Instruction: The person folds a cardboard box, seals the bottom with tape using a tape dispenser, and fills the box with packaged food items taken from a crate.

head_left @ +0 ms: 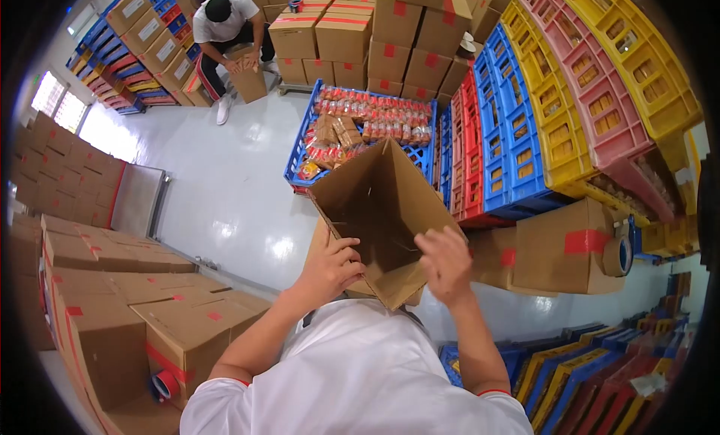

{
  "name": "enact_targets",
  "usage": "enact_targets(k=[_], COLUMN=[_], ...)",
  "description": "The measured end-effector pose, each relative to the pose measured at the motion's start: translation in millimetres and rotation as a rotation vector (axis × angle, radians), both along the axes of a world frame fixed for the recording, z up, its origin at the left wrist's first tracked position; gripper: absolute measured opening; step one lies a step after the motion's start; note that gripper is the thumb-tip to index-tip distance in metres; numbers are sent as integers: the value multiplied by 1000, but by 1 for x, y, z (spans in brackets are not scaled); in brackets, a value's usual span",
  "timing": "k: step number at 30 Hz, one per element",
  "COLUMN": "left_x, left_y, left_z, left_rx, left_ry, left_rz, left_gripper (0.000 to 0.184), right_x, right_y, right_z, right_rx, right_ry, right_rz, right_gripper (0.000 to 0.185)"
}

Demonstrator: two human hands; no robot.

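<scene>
An open, empty cardboard box (pixel 375 202) stands tilted in front of my body, its mouth facing me. My left hand (pixel 334 270) is closed over the near left rim, with the fingers curled onto the inside of the wall. Over the near right rim is my right hand (pixel 448 266), its fingers loosely bent and apart, reaching into the mouth of the box. The fingers of that hand are slightly blurred, and nothing shows between them. Behind the box, a blue crate (pixel 294 154) holds rows of packaged goods with red-and-clear wrapping.
Stacked crates (pixel 517 135) line the right side. Taped cartons (pixel 187 315) fill the left, with a tape roll (pixel 163 386) among them. Another tape roll (pixel 617 256) sits by a carton at right. A person (pixel 225 22) bends over a carton at the back.
</scene>
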State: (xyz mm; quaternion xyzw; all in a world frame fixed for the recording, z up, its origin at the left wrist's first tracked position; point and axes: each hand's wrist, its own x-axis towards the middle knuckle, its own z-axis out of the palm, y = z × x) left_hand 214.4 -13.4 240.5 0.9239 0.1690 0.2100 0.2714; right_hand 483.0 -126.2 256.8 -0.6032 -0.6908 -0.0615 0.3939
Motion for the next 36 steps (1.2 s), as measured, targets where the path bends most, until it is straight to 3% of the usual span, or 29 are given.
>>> enact_targets(k=[1, 4, 6, 8, 10, 11, 13, 14, 16, 17, 18, 19, 20, 21, 23, 24, 26, 28, 30, 32, 34, 36], left_x=[0, -1, -2, 6, 18, 23, 32, 33, 47, 49, 51, 54, 55, 53, 39, 31, 12, 14, 39, 74, 90, 96], left_y=[-2, -2, 4, 17, 47, 65, 89, 82, 61, 48, 32, 31, 32, 34, 39, 38, 33, 35, 40, 51, 50, 51], left_z=[-1, 16, 39, 56, 60, 51, 29, 27, 46, 44, 36, 31, 28, 36, 44, 44, 46, 28, 10, -27, -58, -74], left_rx=[4, -35, -69, 61, 147, 140, 395, 391, 156, 187, 428, 221, 10, 6, 6, 3, 269, 166, 205, 245, 288, 216], left_ry=[13, 80, 144, 80, 133, 144, 269, 275, 623, 647, 626, 772, 914, 934, 693, 705, 577, 664, 377, 390, 402, 301], left_rz=[0, -28, -67, 115, 372, 354, 593, 578, 387, 275, 215, 150, 84, 75, 51, 44, 166, 181, 232, 237, 249, 313], left_gripper=[16, 19, 25, 52, 63, 63, 63, 63, 65, 62, 57, 57, 57, 57, 60, 60, 65, 69, 71, 74, 76, 80], right_x=[-5, -9, -14, -20, -26, -29, -29, -29, -28, -31, -30, -27, -25, -25, -27, -27, -22, -18, -14, -1, 9, 15], right_y=[-7, 3, 28, 50, 67, 71, 77, 77, 76, 73, 70, 69, 71, 75, 77, 76, 79, 82, 87, 91, 75, 57], right_z=[-4, -29, -26, -27, -42, -53, -72, -80, -74, -75, -78, -82, -85, -81, -92, -102, -115, -116, -118, -119, -55, -23], right_rx=[-59, -27, -69, -246, -354, -460, -461, -448, -520, -352, -183, -130, -137, -183, -434, -439, -448, -483, -526, -573, -646, -119], right_ry=[-53, 35, 31, -37, -52, -68, -40, -28, -71, -7, 55, 63, 76, -44, -139, -126, -85, -70, -66, 314, 395, 178], right_rz=[112, 86, 100, 41, 25, 25, 24, 35, 28, 4, -19, 66, 64, 85, 138, 136, 135, 133, 154, 277, 295, 125], right_gripper=[19, 10, 21, 29, 33, 38, 42, 46, 36, 31, 32, 48, 48, 52, 61, 61, 64, 62, 60, 55, 55, 59])
